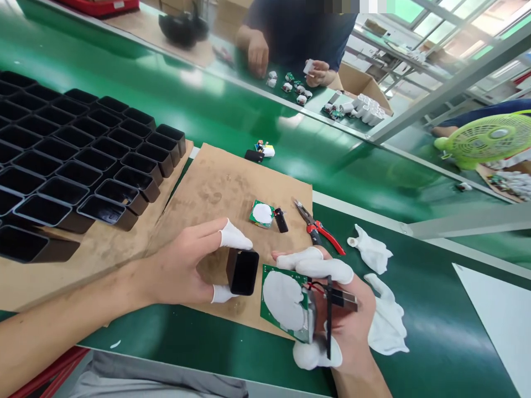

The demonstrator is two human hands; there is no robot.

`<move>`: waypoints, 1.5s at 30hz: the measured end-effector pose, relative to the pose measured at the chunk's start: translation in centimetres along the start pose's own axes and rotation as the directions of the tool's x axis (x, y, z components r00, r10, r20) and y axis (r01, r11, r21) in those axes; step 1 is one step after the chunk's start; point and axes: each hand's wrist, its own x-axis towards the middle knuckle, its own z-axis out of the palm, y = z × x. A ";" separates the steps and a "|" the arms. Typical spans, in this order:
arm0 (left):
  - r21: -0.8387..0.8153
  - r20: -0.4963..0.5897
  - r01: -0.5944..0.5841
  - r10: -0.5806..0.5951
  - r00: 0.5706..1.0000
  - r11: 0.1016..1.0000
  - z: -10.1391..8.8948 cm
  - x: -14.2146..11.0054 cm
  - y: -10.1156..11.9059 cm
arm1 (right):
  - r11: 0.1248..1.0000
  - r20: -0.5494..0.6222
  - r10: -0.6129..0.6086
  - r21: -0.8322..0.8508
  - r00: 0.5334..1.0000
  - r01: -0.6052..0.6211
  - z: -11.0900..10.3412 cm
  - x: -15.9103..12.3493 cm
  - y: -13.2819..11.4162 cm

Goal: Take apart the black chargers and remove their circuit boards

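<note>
My left hand, with white finger cots on thumb and forefinger, grips a small black plastic case whose open end faces me. Just right of it, my right hand, also in white finger cots, holds a green circuit board covered largely by a white blob. Red and black wires run from the board towards a thin black plate seen edge-on and a dark block. Case and board are apart. Beyond them on the cardboard lies another circuit board with a black part.
Rows of open black cases stand at left. Red-handled pliers and crumpled white gloves lie to the right. Small parts sit behind the cardboard. Across the bench, a co-worker's hand holds a white piece; a green fan stands right.
</note>
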 end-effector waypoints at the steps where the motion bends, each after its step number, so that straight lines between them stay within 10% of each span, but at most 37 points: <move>1: -0.001 0.005 0.002 -0.002 1.000 1.000 0.0 -0.1 0.0 | 1.000 0.008 0.014 -0.010 1.000 -0.014 0.1 0.0 -0.1; 45: -0.007 0.051 -0.033 0.033 0.998 0.999 0.3 -0.4 -0.7 | 0.963 0.152 -0.064 -0.251 0.986 0.101 0.8 -0.3 1.5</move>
